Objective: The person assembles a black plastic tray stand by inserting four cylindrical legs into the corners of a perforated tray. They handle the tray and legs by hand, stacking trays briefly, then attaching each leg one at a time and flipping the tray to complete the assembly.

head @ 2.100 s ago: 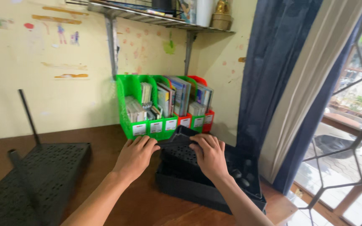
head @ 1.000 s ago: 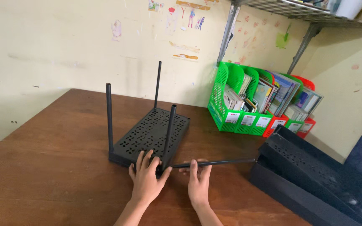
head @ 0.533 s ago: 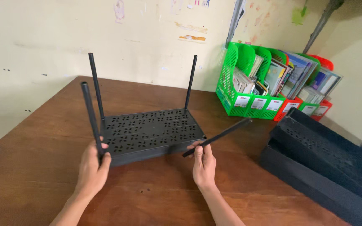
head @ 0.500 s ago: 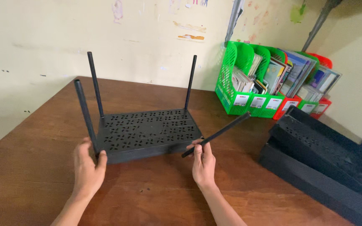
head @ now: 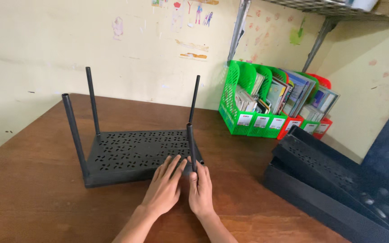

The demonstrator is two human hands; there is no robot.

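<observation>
- The brown wooden table (head: pixel 32 189) fills the lower view and stands against a pale yellow wall.
- A stack of flat black perforated units (head: pixel 338 184) lies on the table at the right, well apart from the hands.
- A black perforated router (head: pixel 131 155) lies flat on the table left of centre, with four antennas standing upright at its corners.
- Green and red file holders (head: pixel 266 103) full of papers stand at the back near the wall, under a metal shelf bracket.
- The left hand (head: pixel 165 189) lies open and flat, fingers spread on the router's near right edge, gripping nothing.
- The right hand (head: pixel 200 191) is closed around the foot of the near right antenna (head: pixel 190 146), just beside the left hand.
</observation>
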